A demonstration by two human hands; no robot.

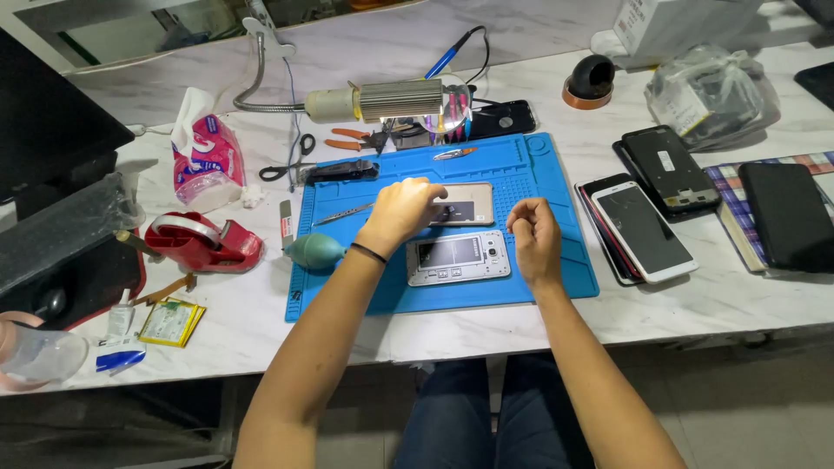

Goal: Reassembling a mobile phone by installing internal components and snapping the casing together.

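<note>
A gold phone back (465, 205) lies flat on the blue mat (556, 187) under the lamp (395, 100), probably for the light. The left hand (401, 211) rests on its near-left edge, fingers (432, 193) curled down on it. An opened phone frame (458, 257) sits just below. The right hand (533, 236) is loosely fisted beside both, seemingly holding nothing. Tweezers (341, 214) lie left of the fingers.

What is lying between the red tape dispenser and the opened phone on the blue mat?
In the head view, a teal rubber air blower lies between the red tape dispenser and the opened phone, at the blue mat's left edge.
</note>
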